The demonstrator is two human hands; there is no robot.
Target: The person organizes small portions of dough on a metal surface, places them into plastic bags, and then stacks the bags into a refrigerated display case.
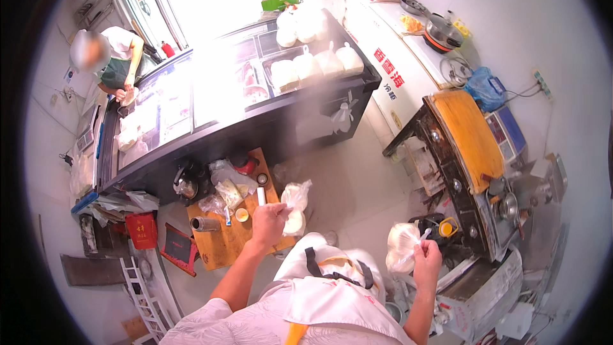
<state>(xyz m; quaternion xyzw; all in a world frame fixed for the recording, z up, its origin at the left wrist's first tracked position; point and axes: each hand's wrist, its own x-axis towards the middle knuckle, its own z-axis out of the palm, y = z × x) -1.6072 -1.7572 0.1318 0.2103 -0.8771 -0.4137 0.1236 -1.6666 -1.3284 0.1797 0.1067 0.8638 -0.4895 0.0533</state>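
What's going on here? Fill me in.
The person's left hand holds a clear plastic bag of what look like white buns; the right hand pinches a second bag by its top. Both bags are in the air. More filled bags stand on the dark-sided counter. A co-worker is at its left end.

The left bag (296, 199) and right bag (402, 259), translucent, hold white lumps (400, 240).

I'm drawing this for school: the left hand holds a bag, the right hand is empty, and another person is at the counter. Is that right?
Not quite: the right hand isn't empty. The head view shows it holding a bag too. The left hand does hold one, and another person is at the counter.
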